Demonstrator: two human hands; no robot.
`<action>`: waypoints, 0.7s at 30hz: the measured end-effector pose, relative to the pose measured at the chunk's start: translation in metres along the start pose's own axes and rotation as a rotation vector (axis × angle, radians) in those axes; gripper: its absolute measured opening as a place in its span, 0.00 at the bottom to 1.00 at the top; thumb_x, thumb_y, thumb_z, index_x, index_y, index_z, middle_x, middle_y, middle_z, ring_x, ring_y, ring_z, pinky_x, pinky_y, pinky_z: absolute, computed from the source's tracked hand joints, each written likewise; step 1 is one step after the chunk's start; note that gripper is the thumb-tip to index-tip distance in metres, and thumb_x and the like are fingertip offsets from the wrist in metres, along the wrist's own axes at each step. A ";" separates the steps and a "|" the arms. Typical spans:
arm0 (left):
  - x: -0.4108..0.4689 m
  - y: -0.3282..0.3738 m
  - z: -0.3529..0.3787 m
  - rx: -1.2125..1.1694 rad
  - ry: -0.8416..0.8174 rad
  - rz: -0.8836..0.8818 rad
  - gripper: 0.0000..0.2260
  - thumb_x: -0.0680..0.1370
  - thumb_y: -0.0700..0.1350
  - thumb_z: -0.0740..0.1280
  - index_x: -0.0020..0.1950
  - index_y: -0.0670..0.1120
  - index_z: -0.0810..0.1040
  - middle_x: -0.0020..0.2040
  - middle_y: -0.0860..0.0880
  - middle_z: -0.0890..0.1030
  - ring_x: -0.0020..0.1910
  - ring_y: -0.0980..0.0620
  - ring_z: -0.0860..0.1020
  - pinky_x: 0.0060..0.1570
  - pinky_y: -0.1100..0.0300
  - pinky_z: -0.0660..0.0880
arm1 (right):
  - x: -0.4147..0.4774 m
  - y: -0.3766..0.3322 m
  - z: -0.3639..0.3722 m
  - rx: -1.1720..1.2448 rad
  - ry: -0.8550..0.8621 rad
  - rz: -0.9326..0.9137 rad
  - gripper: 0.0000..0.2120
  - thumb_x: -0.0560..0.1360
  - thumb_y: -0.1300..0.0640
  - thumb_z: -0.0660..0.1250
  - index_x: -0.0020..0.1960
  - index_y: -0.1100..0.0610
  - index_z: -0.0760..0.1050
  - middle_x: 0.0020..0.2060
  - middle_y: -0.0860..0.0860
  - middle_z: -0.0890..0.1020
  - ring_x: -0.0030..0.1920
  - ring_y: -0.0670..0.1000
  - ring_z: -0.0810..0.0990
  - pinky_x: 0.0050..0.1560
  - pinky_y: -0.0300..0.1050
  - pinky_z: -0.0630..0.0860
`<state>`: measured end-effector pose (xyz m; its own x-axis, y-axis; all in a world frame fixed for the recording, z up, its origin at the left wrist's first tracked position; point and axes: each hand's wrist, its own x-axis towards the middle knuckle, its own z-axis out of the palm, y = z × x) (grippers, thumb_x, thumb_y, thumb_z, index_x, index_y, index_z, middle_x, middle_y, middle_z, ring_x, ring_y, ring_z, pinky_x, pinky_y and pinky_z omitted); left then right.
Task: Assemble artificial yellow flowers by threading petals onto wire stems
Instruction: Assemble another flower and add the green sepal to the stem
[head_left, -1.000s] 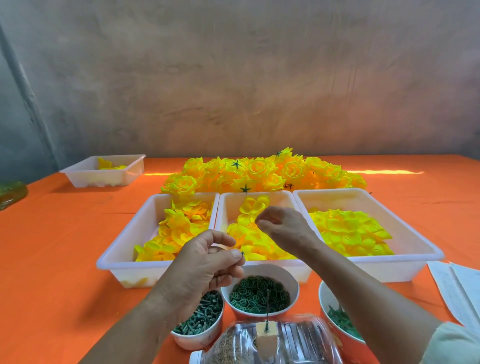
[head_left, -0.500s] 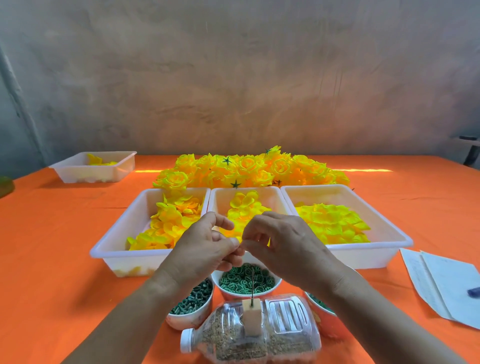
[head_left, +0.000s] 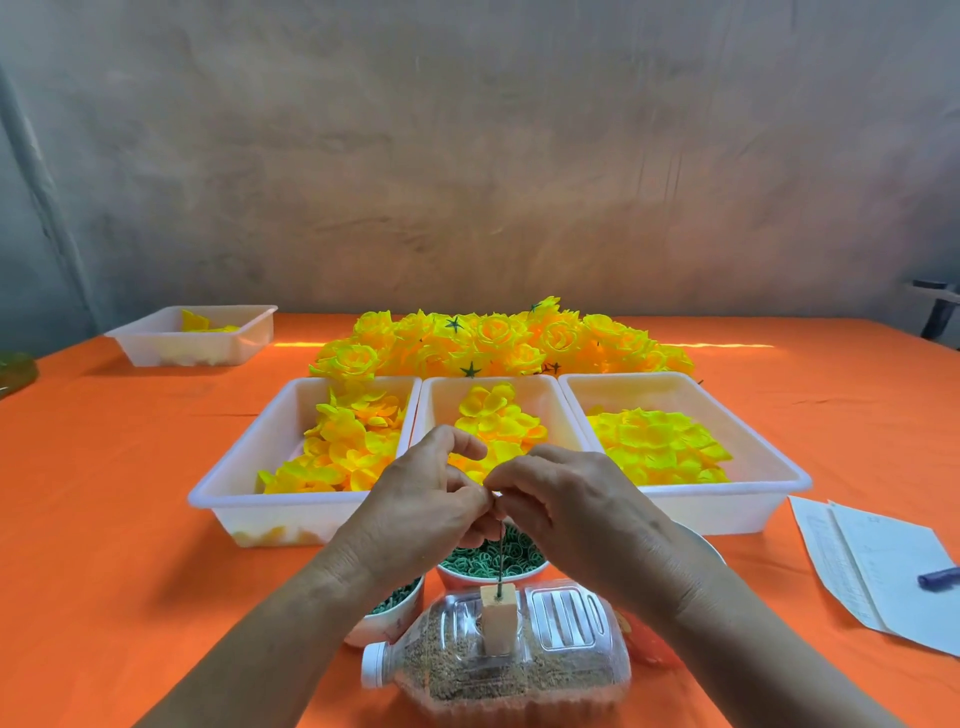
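A thin wire stem (head_left: 500, 558) stands upright in a small foam block (head_left: 497, 621) set on a sand-filled plastic bottle (head_left: 519, 660) lying on its side. My left hand (head_left: 423, 512) and my right hand (head_left: 571, 512) meet fingertip to fingertip over the top of the wire, pinching something small there; what it is stays hidden by the fingers. Three white trays hold loose yellow petals: left tray (head_left: 244, 467), middle tray (head_left: 540, 395), right tray (head_left: 769, 467). Finished yellow flowers (head_left: 498, 343) lie heaped behind them.
Bowls of green parts sit under my hands: rings (head_left: 488, 561) and small pieces (head_left: 395, 608). A fourth tray (head_left: 156, 343) stands far left. Papers (head_left: 872, 566) with a blue pen (head_left: 937, 578) lie at the right on the orange tablecloth (head_left: 104, 545).
My right hand came back from the middle tray to the left hand. Both hands then sank together onto the top of the wire stem.
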<state>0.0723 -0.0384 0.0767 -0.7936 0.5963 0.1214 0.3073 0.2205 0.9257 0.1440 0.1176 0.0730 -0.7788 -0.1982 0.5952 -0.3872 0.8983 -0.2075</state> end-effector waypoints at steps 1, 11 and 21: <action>0.000 -0.001 0.000 -0.007 0.002 0.001 0.12 0.77 0.36 0.64 0.55 0.51 0.71 0.35 0.47 0.85 0.39 0.49 0.84 0.37 0.61 0.76 | -0.001 0.000 0.001 -0.002 0.007 0.002 0.06 0.76 0.56 0.66 0.50 0.53 0.81 0.39 0.52 0.81 0.38 0.56 0.80 0.36 0.50 0.76; -0.002 -0.012 -0.010 -0.195 0.026 -0.089 0.09 0.78 0.35 0.65 0.55 0.46 0.76 0.43 0.45 0.86 0.40 0.50 0.84 0.39 0.59 0.78 | -0.004 0.004 0.010 0.229 0.125 0.297 0.06 0.74 0.58 0.69 0.41 0.48 0.78 0.31 0.44 0.80 0.33 0.44 0.79 0.36 0.45 0.76; 0.013 -0.020 -0.008 -0.400 0.046 -0.169 0.04 0.75 0.40 0.72 0.48 0.44 0.79 0.38 0.47 0.84 0.38 0.52 0.83 0.34 0.65 0.76 | 0.018 0.003 0.024 0.548 0.025 0.454 0.10 0.74 0.64 0.69 0.44 0.49 0.80 0.31 0.46 0.82 0.29 0.41 0.79 0.30 0.35 0.75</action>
<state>0.0519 -0.0417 0.0623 -0.8406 0.5404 -0.0365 -0.0494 -0.0094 0.9987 0.1174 0.1075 0.0643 -0.9131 0.1637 0.3733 -0.2247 0.5620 -0.7960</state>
